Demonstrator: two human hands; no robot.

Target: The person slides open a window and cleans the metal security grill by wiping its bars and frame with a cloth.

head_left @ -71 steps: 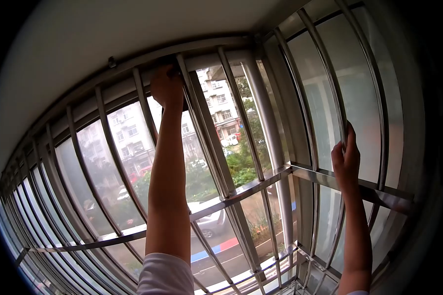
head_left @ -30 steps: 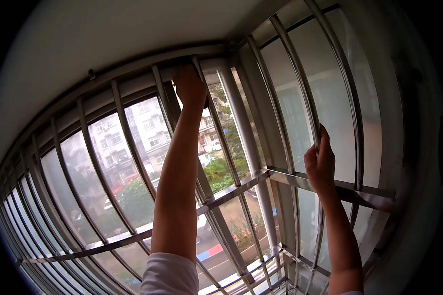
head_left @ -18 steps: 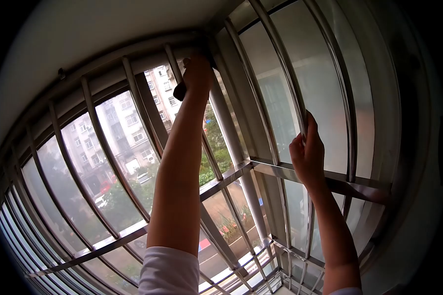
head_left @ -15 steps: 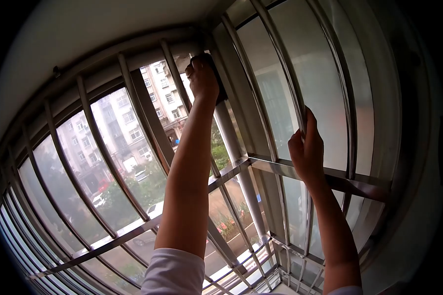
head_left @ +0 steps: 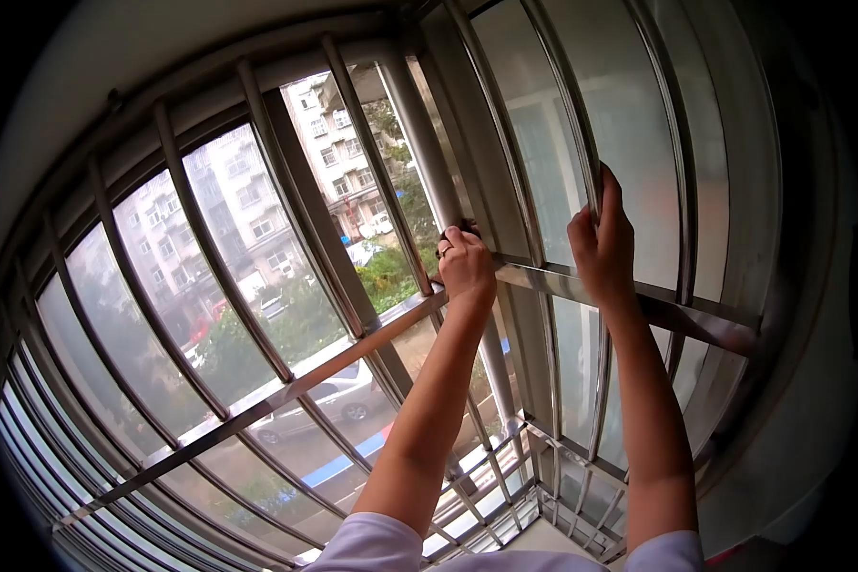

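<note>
1. Grip of the left hand (head_left: pixel 471 269): narrow, fingers curled on a dark thing (head_left: pixel 473 229), most of it hidden, its shape impossible to tell.
2. Dark thing: just off the middle of the view, towards one o'clock, in front of a smooth round post (head_left: pixel 413 133) slanting down from twelve o'clock; contact with the post impossible to tell.
3. Grip of the right hand (head_left: pixel 607 243): between two and three o'clock, closed around an upright metal bar (head_left: pixel 567 93).
4. Just beside the left hand, towards ten o'clock: a second upright bar (head_left: pixel 379 176), meeting a flat rail (head_left: pixel 391 329) angled off to eight o'clock.
5. Beyond the bars: window pane (head_left: pixel 248 219) at ten o'clock, pale building (head_left: pixel 321 138) at eleven, car (head_left: pixel 338 391) near seven.
</note>
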